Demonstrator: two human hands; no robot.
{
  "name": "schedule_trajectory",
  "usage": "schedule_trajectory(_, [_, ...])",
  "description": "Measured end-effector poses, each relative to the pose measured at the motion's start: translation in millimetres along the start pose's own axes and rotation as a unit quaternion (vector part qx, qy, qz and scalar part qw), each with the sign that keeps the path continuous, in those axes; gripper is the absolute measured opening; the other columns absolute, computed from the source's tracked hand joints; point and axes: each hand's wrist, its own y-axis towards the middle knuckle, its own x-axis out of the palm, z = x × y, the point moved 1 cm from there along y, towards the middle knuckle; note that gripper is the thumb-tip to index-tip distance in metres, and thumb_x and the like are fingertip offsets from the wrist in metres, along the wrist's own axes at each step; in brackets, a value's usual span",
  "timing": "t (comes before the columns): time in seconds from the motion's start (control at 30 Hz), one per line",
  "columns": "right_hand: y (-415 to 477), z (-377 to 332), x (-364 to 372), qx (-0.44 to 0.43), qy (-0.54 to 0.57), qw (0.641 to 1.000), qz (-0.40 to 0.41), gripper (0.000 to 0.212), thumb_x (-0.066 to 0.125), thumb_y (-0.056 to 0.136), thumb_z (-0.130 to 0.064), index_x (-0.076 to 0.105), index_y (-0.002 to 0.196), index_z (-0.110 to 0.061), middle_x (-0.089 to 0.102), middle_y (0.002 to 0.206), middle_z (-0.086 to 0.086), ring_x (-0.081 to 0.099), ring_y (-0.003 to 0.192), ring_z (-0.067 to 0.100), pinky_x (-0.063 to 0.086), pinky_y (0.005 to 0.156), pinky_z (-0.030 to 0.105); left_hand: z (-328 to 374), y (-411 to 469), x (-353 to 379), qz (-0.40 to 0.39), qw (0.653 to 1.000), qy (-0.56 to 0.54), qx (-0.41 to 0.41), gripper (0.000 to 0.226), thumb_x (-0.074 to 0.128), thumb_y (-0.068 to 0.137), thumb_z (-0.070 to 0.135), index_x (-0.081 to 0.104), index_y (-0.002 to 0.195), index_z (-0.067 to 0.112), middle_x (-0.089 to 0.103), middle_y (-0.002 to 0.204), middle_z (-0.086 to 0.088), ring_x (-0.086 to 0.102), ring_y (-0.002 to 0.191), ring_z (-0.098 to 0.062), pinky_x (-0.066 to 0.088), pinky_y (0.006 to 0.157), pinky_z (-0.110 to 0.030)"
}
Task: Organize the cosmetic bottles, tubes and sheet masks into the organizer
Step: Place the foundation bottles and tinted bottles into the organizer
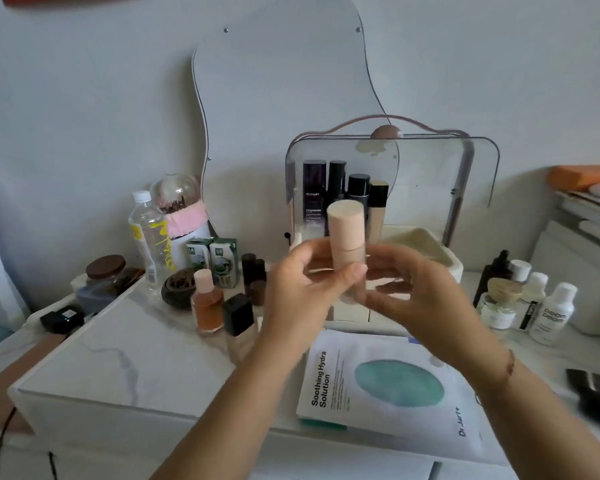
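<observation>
A: Status?
B: Both hands, left hand (pixel 302 271) & right hand (pixel 413 285), closed round peach cylindrical bottle (pixel 347 237), upright, above table's back edge.
A: Next?
B: Prob. slot into clear-lidded cream organizer (pixel 430 247) beside dark bottles (pixel 340 188).

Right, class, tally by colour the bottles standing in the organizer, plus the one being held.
Dark purple bottle: 1
Black bottles: 2
Beige bottle: 1
Peach bottle, held: 1
Total: 5
</observation>
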Motion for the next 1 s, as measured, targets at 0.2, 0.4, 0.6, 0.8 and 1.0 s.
schedule_trajectory(0.2, [44.8, 10.6, -35.4, 0.022, -0.03, 0.999, 0.027, 0.033, 0.076, 0.075, -0.021, 0.068, 0.107, -0.019, 0.075, 0.091, -0.006, 0.07, 0.083, 0.004, 0.058, 0.08, 0.028, -0.2, 40.3, 49.1, -0.009, 0.997, 0.074, 0.014, 0.038, 0.073, 0.078, 0.043, 0.064, 0.113, 0.032, 0.069, 0.101, 0.02, 0.061, 0.092, 0.009, 0.049, 0.076, -0.009])
schedule_trajectory(0.4, [99.2, 64.9, -50.6, 0.116, -0.104, 0.981, 0.12, 0.014, 0.071, 0.077, -0.017, 0.066, 0.087, -0.008, 0.072, 0.085, 0.006, 0.069, 0.079, 0.026, 0.057, 0.075, 0.045, -40.5, 24.8, 42.6, -0.021, 0.948, 0.302, 0.099, 0.046, 0.045, 0.092, 0.049, 0.064, 0.119, 0.018, 0.067, 0.116, 0.007, 0.057, 0.106, -0.003, 0.043, 0.099, -0.029])
schedule_trajectory(0.6, [129.5, 102.3, -40.7, 0.208, -0.187, 0.959, 0.048, 0.016, 0.062, 0.081, -0.008, 0.064, 0.096, 0.0, 0.068, 0.097, 0.018, 0.066, 0.087, 0.033, 0.055, 0.083, 0.046, -64.0, 14.8, 32.6, -0.051, 0.92, 0.352, 0.166, 0.048, 0.036, 0.095, 0.045, 0.064, 0.123, 0.018, 0.064, 0.125, 0.006, 0.053, 0.12, -0.01, 0.028, 0.109, -0.034])
schedule_trajectory(0.8, [148.5, 110.0, -41.6, 0.241, -0.208, 0.945, 0.072, 0.022, 0.05, 0.087, -0.008, 0.066, 0.098, 0.001, 0.069, 0.094, 0.017, 0.066, 0.087, 0.032, 0.054, 0.082, 0.037, -68.1, 15.1, 32.0, -0.044, 0.924, 0.334, 0.18, 0.044, 0.037, 0.097, 0.041, 0.063, 0.124, 0.018, 0.064, 0.125, 0.008, 0.051, 0.12, -0.007, 0.025, 0.111, -0.032])
schedule_trajectory(1.0, [149.4, 113.2, -39.8, 0.257, -0.232, 0.934, 0.085, 0.019, 0.054, 0.083, -0.006, 0.066, 0.097, -0.001, 0.069, 0.094, 0.015, 0.062, 0.084, 0.028, 0.047, 0.068, 0.029, -65.8, 13.5, 30.5, -0.063, 0.921, 0.343, 0.175, 0.046, 0.036, 0.096, 0.042, 0.061, 0.127, 0.019, 0.061, 0.129, 0.007, 0.049, 0.124, -0.008, 0.02, 0.113, -0.03])
